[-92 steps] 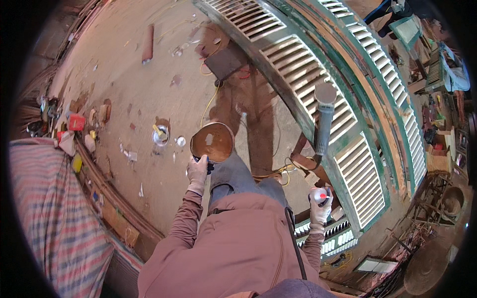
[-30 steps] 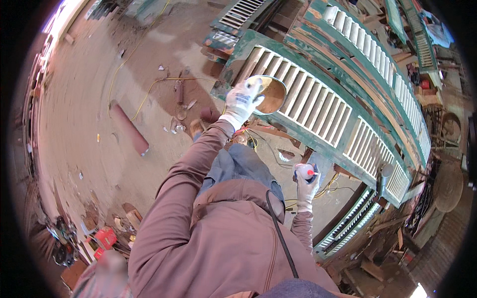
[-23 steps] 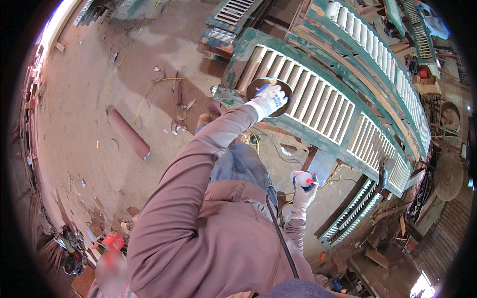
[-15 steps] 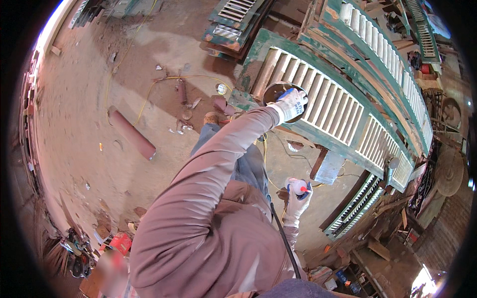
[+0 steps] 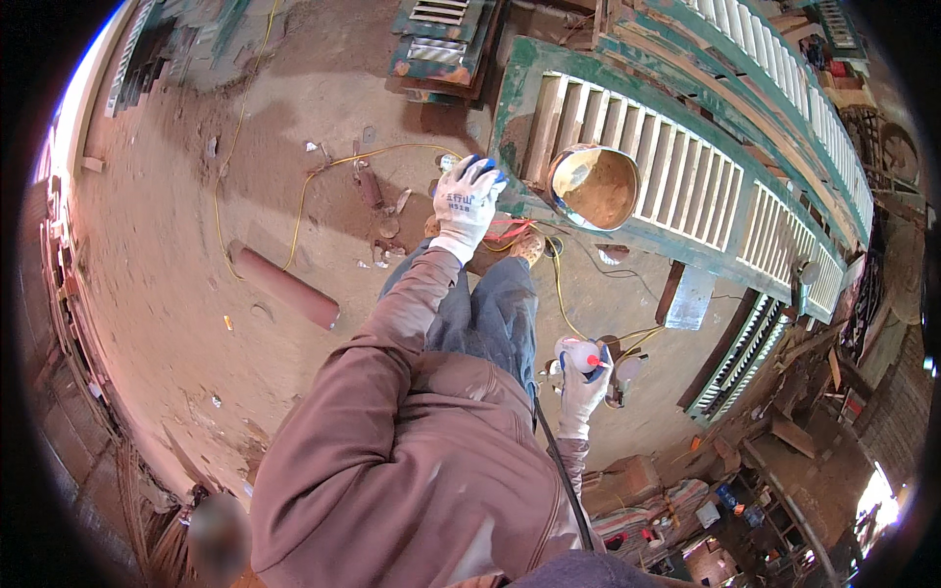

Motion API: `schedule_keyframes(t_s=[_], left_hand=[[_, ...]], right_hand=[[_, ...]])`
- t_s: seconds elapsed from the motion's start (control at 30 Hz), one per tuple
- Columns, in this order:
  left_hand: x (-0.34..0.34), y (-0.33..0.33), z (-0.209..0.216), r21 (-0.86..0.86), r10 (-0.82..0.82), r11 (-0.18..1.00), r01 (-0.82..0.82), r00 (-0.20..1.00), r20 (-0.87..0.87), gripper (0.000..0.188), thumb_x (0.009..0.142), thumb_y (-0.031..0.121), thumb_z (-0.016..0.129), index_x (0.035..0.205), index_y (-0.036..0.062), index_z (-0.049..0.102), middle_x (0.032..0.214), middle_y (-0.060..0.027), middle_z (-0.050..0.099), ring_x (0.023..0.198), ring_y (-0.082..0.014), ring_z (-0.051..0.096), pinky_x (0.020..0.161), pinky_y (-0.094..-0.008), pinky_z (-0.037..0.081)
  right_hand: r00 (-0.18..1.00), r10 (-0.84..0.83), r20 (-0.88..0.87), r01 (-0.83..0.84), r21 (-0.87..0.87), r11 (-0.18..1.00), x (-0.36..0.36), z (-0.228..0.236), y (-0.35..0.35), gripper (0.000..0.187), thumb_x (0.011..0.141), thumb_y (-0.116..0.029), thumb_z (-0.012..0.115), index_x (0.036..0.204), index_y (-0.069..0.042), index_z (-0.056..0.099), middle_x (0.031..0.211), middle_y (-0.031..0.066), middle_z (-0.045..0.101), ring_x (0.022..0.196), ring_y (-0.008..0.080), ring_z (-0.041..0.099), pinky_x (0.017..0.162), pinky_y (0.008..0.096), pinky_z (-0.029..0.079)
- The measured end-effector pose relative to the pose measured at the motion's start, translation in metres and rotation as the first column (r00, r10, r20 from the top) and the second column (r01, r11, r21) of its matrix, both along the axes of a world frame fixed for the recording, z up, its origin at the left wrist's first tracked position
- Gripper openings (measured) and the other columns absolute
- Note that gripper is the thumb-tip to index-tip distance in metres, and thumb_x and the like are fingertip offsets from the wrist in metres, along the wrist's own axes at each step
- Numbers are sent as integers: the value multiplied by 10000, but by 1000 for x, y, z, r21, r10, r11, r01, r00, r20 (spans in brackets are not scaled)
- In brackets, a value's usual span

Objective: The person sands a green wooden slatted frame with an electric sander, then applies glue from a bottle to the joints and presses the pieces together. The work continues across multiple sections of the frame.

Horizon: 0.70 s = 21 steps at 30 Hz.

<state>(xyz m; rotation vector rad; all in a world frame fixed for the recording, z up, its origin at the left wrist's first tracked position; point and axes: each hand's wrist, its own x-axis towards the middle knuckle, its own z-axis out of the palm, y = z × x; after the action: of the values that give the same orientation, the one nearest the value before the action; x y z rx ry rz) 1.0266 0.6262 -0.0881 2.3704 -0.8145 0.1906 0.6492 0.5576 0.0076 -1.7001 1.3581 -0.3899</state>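
Note:
My left hand (image 5: 465,208), in a white glove with blue fingertips, is raised left of a round pan (image 5: 637,188). Its fingers are stretched forward and slightly apart, with nothing visible in them; its palm side is hidden. Brown powdery material coats the inside of the pan, which rests on the near end of a green louvered shutter (image 5: 627,243) with pale slats. Lower down, my gloved right hand (image 5: 585,384) is wrapped around a whitish squeeze bottle (image 5: 576,353) with a red tip, held above the floor.
Other green shutters (image 5: 725,73) are stacked beyond, and more lie in a pile (image 5: 431,69) at the top. A small can (image 5: 807,272) stands at the shutter's right end. On the floor are a yellow cord (image 5: 294,230), a brown roll (image 5: 286,286) and a metal-coloured block (image 5: 690,297).
My left hand has come away from over the pan and moved left, uncovering the powder inside. My right hand keeps hold of the bottle. The view has shifted slightly.

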Motion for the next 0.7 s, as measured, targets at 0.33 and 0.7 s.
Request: schedule_keyframes(t_s=[0.33, 0.7], left_hand=[[-28, 7, -10, 381, -152, 913, 146, 988, -15, 677, 998, 443, 616, 1543, 57, 504, 1665, -180, 395, 1561, -408, 313, 1252, -624, 243], [-32, 7, 14, 448, -273, 823, 349, 935, -227, 957, 990, 576, 572, 1624, -87, 298, 1716, -309, 205, 1612, -447, 159, 1286, -670, 58]], right_hand=[[997, -78, 10, 78, 1, 997, 13, 6, 18, 706, 821, -38, 888, 1434, 2, 540, 1353, 162, 655, 1249, 258, 630, 1077, 404, 522], [998, -20, -53, 17, -61, 998, 19, 3, 6, 731, 813, -61, 896, 1446, 2, 537, 1356, 183, 659, 1244, 268, 644, 1069, 396, 533]])
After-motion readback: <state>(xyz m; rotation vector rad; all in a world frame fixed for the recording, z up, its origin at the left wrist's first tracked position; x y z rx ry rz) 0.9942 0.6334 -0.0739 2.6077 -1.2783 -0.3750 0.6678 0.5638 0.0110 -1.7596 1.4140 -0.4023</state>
